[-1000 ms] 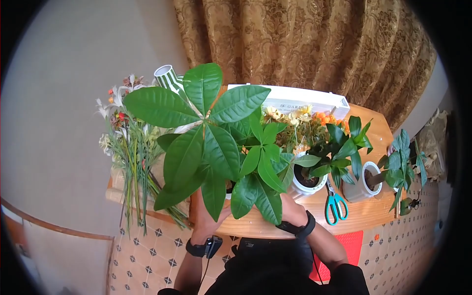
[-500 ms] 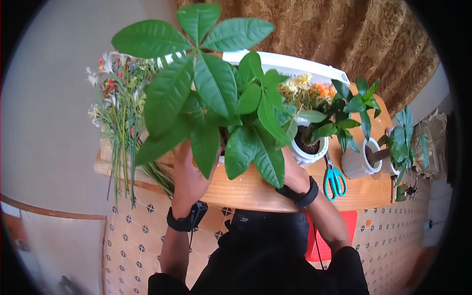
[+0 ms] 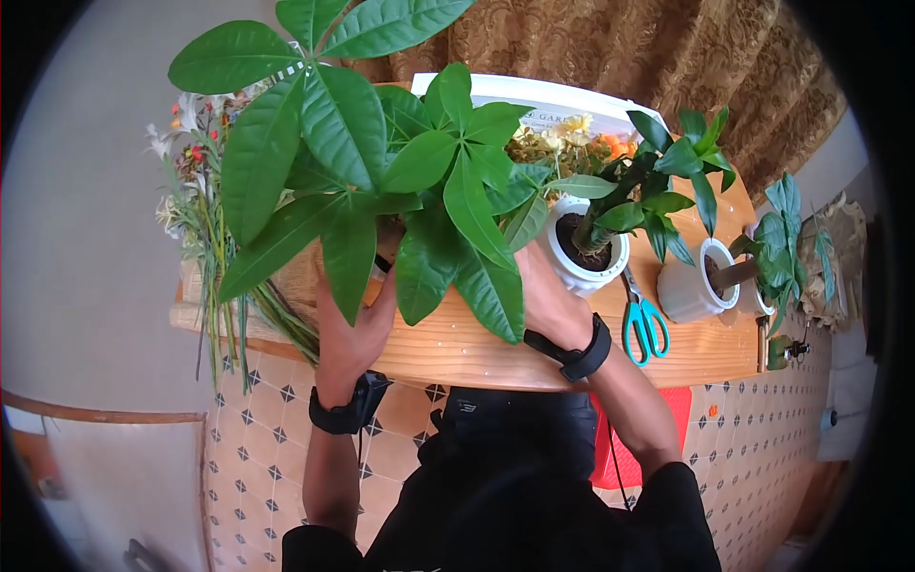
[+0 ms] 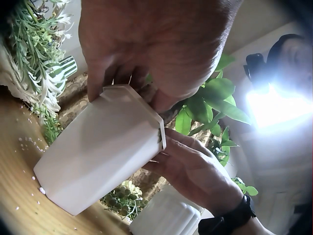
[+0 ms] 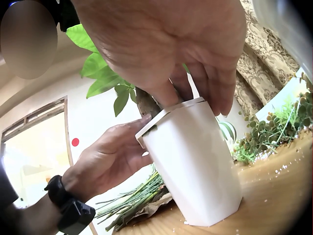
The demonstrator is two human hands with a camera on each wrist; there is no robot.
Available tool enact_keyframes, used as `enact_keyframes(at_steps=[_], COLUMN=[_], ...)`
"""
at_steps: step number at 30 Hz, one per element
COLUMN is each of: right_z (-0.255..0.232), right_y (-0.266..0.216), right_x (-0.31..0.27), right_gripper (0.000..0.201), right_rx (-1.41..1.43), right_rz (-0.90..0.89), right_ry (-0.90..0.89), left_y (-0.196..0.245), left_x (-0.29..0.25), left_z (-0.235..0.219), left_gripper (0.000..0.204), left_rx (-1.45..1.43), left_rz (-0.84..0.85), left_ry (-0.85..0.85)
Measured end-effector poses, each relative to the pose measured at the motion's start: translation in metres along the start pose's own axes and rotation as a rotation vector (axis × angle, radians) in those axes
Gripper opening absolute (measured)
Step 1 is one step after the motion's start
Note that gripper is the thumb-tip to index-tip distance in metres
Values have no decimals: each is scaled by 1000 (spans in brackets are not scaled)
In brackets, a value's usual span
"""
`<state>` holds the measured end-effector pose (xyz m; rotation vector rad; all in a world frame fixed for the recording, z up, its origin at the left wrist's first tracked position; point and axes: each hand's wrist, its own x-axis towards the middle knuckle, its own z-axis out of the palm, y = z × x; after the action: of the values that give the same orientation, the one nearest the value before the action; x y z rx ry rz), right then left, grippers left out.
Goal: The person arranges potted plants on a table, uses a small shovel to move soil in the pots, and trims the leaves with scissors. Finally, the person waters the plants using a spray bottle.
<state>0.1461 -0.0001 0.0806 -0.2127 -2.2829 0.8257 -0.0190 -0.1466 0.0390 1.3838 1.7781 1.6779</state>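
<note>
A leafy potted plant [image 3: 348,124] with large green leaves hides most of its pot in the head view. In both wrist views the pot shows as tall, white and faceted [image 4: 98,152], tilted, its base at the wooden table. My left hand [image 3: 353,334] grips the rim on one side, fingers hooked over it. On the opposite side my right hand [image 3: 555,310] holds the rim between thumb and fingers, seen closely in the right wrist view. A brown trunk [image 5: 145,104] rises from the pot between the hands.
Right of my hands stand a white pot with a plant [image 3: 589,272] and another white pot [image 3: 688,286]. Teal-handled scissors [image 3: 645,329] lie between them. Cut flowers [image 3: 205,191] lie at the left. A white box [image 3: 534,100] and yellow-orange flowers [image 3: 572,133] are at the back.
The plant and both hands have shifted left along the table, with the leaves swinging further left and away. The head view has also tilted. Both hands stay at the pot.
</note>
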Motion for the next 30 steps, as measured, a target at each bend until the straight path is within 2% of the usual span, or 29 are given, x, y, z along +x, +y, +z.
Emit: enact_keyframes(at_steps=[10,14,17,18,20,22,24,26,28,30], right_z=[2,6,9,9,5,10,14,16,17,13], right_y=[3,11,14,14,13,16,17,18,17,14], right_x=[3,-1,-3,-3,-4,-9,-14,-19,-23,-27], right_gripper=[31,24,18,17,33,32,33,37,42,46], right_rx=[28,-28,-29,-19,16,13,13,1,100,101], right_rz=[-67,12,-14,-20,73,70,114,148,125,148], right_ry=[30,9,16,19,-91,-59,-60,-97,-17,-30], left_y=[9,8,8,6,6,9,3,6,12,12], left_x=[3,2,0,0,1,0,-1,0,1,-3], left_z=[2,5,6,2,0,-1,-1,-1,1,-3], left_gripper=[42,38,35,35,35,36,38,39,40,58], left_rx=[165,218,226,300,371,446,435,461,418,529], left_rz=[92,124,103,156,224,167,192,69,69,-8], left_ry=[61,58,93,69,34,39,58,64,78,8])
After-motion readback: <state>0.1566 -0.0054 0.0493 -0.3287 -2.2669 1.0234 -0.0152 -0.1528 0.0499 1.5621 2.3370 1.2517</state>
